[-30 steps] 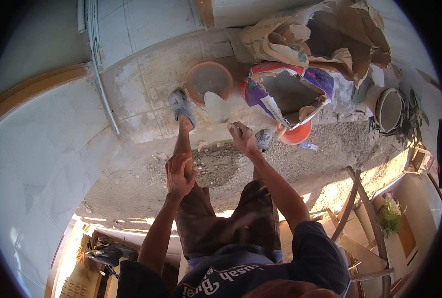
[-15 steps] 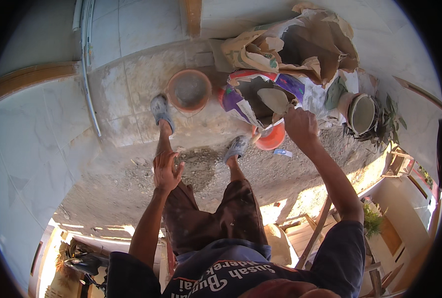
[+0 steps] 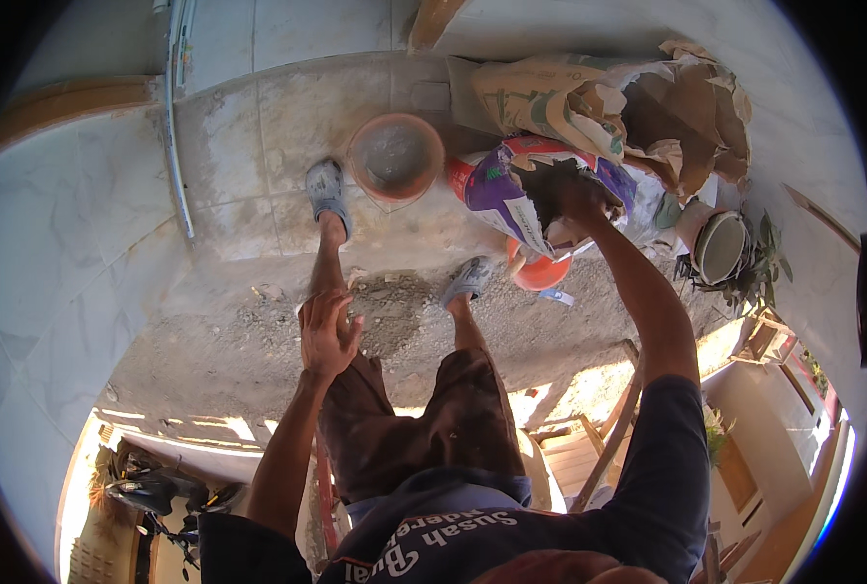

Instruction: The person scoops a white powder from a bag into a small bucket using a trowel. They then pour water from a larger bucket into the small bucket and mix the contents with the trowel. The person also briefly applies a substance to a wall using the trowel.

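My left hand (image 3: 328,336) rests on my left leg, fingers lying loosely apart, nothing in it. My right hand (image 3: 579,204) reaches down into the torn purple, white and red paper bag (image 3: 494,202) of grey powder; its fingers and whatever they hold are hidden there. Left of the bag sits an orange bucket (image 3: 394,158) with grey material inside, beside my left foot in a grey clog (image 3: 327,195). A second orange bucket (image 3: 538,274) is partly tucked under the bag's lower edge.
A larger torn brown paper bag (image 3: 686,117) lies behind; a white bucket (image 3: 716,248) and leafy plant are at right. A metal pipe (image 3: 175,165) runs along the left. Wooden pieces (image 3: 608,433) stand behind me at lower right, a parked motorbike (image 3: 156,487) at lower left.
My right hand moved rightward from near the left bucket, carrying a trowel, and went down into the purple bag; the trowel is now out of sight. My left hand stays on my leg.
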Demonstrator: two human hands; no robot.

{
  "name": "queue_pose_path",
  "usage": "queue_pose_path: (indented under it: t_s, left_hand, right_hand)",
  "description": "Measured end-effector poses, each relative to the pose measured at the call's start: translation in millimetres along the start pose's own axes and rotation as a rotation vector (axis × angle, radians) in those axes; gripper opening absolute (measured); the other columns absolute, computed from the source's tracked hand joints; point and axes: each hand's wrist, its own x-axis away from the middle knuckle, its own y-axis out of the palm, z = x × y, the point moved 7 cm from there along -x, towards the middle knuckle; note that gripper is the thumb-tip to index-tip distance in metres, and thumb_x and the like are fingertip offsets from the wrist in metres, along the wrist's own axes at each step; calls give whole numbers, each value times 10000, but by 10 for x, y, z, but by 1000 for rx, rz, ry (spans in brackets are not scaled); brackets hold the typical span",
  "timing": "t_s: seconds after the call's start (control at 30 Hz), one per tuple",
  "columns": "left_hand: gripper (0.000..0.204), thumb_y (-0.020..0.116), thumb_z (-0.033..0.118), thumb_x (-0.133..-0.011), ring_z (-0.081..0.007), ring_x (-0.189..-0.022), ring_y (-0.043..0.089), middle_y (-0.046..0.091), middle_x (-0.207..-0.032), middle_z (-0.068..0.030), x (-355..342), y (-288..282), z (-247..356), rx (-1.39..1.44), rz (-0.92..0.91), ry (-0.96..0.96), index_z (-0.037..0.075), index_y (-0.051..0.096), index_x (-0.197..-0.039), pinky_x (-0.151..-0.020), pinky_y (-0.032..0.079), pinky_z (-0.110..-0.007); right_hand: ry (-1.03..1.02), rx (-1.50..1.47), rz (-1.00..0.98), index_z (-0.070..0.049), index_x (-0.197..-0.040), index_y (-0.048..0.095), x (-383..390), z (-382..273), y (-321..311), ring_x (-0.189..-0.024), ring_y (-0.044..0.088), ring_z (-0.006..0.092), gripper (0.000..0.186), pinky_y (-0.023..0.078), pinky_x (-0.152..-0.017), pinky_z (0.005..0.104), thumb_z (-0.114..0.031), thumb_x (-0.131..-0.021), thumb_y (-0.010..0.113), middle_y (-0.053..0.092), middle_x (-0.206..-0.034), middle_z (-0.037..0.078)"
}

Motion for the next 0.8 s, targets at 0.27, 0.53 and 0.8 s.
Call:
queue_pose_path:
  t_s: [0.27, 0.53, 0.8]
  left_hand:
    - [407, 791, 232, -896, -402, -1235, 584, 648, -1315, -157, 79, -118, -44, -63, 12, -15, 99, 662, -1259, -1082, 420, -541]
    - [395, 790, 243, -901, -399, -1232, 588, 651, -1308, -153, 57, -77, -31, -64, -9, 8, 99, 670, -1249, -1077, 423, -542]
    - [389, 784, 247, -909, -394, -1243, 579, 646, -1315, -149, 114, -23, 46, -74, -12, 24, 102, 667, -1250, -1076, 425, -541]
  right_hand:
    - [-1, 43, 10, -93, -991, 776, 143, -605, -577, -985, 773, 363, 193, 617, -802, 482, -248, -923, 683, 776, -967, 194]
    - [-113, -8, 25, -63, -1122, 736, 36, -496, -71, -1006, 738, 392, 308, 585, -857, 521, -290, -934, 647, 758, -1082, 195]
    - [-28, -232, 114, -138, -1110, 737, 117, -598, -356, -1057, 701, 415, 309, 552, -915, 544, -402, -1012, 611, 737, -1114, 207]
